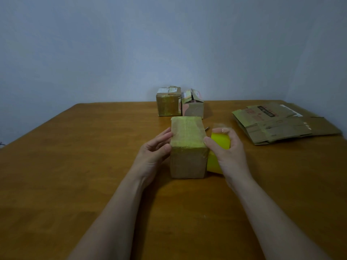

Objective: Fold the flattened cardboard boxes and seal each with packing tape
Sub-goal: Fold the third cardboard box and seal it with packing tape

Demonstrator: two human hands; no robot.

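Note:
A folded cardboard box (pixel 187 147) stands on the wooden table (pixel 75 166) in the middle, its top covered with yellowish tape. My left hand (pixel 154 152) presses flat against the box's left side, fingers fairly straight. My right hand (pixel 227 149) grips a yellow roll of packing tape (pixel 219 141) held against the box's right side, thumb touching the box's top right edge. The lower part of the roll shows below my palm.
Two taped boxes stand at the table's far edge: a closed box (pixel 168 104) and a second box (pixel 193 106) with raised flaps. A pile of flattened cardboard boxes (pixel 277 124) lies at the right. A small dark object (pixel 207 127) peeks out behind the middle box.

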